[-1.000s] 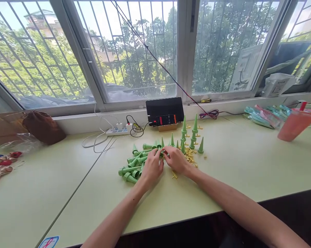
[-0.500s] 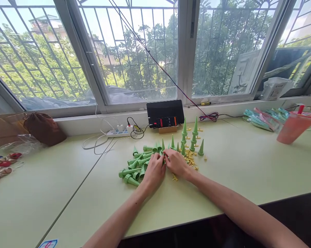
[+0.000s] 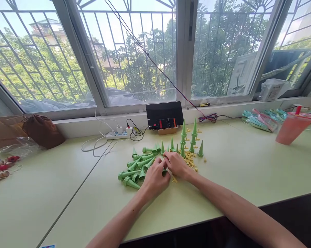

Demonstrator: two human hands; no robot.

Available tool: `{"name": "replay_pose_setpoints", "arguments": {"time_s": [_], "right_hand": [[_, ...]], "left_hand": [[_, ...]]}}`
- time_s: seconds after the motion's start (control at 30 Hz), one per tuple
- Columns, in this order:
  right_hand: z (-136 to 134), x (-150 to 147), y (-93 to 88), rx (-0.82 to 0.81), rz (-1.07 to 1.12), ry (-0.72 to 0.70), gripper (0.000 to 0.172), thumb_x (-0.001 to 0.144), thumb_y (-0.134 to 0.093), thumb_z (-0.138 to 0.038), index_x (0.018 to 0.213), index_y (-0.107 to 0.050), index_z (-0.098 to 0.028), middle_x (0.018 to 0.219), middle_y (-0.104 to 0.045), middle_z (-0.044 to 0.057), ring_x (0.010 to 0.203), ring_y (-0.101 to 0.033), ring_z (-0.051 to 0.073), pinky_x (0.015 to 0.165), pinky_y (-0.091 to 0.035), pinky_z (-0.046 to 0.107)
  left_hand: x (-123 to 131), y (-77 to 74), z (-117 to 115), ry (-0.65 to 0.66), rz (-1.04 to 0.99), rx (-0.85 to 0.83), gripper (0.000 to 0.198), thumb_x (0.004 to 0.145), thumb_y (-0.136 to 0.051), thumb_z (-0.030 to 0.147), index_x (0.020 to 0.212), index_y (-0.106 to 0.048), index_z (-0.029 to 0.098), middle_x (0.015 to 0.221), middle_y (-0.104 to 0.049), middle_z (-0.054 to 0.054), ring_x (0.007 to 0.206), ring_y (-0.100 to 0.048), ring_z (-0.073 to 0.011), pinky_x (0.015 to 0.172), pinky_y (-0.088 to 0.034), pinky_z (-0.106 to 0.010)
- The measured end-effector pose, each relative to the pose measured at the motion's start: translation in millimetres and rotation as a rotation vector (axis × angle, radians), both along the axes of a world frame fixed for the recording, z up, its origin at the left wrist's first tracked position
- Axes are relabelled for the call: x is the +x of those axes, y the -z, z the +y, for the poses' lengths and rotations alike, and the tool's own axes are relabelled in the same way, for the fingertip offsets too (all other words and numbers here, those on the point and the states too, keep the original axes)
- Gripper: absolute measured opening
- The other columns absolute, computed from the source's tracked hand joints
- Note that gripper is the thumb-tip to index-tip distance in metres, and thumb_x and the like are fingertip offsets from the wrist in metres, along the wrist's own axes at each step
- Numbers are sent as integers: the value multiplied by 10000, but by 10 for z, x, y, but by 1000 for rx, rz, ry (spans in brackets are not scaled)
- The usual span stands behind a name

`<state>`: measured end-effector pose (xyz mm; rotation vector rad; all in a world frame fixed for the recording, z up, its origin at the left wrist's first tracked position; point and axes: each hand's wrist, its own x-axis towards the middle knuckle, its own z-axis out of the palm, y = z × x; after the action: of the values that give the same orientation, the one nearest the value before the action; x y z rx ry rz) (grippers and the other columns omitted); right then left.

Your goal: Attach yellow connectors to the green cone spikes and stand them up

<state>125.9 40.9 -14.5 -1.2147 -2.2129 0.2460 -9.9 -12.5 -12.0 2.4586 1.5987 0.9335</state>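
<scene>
My left hand point(image 3: 156, 177) is closed round a green watering spike point(image 3: 164, 172); its dark open end shows beside my thumb. Touching it from the right, my right hand point(image 3: 176, 163) has its fingers pinched together, and whatever lies between them is hidden. Loose green spikes point(image 3: 132, 173) lie in a pile left of my hands. Just right of my right hand is a heap of small yellow T-shaped valves point(image 3: 190, 158). Behind it, green spikes point(image 3: 193, 139) with yellow valves stand upright, some stacked. A single spike point(image 3: 200, 150) stands apart on the right.
A dark tablet point(image 3: 168, 112) leans at the sill with a phone point(image 3: 166, 123) before it. A power strip point(image 3: 118, 134) with cables lies left of it. Right stands a pink cup point(image 3: 295, 127) near plastic packets point(image 3: 260, 120); a brown bag point(image 3: 43, 131) sits at far left.
My left hand has turned and come slightly nearer to me, bringing the green spike's open end into sight. The right hand stays almost in place. The whole view shifts slightly.
</scene>
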Motion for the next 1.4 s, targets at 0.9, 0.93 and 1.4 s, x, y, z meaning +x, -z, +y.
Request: {"name": "replay_pose_setpoints", "arguments": {"time_s": [0.9,0.93,1.4], "right_hand": [[-68,-15,-143,72,565,-63,220,930,-472,-339,1058,-562,-186,882,-667,54,502,-525,102,526,-427,228],[-68,-15,-142,74,571,-59,215,931,-468,-339,1054,-558,-187,879,-666,52,500,-528,101,526,-428,226],[-39,-5,-107,83,493,-114,186,949,-421,-292,1029,-555,-191,865,-669,34,566,-567,103,581,-422,208]], "left_hand": [[-43,5,145,76,-732,-147,495,759,-679,356,1136,-393,212,967,-506,-22,769,-609,-121,663,-576,-304],[-43,7,151,96,-797,-216,488,767,-671,386,1131,-400,206,942,-512,-15,747,-617,-121,659,-580,-314],[20,5,113,186,-889,-586,409,785,-636,491,1003,-525,163,782,-617,-13,678,-631,-143,694,-557,-337]]}}
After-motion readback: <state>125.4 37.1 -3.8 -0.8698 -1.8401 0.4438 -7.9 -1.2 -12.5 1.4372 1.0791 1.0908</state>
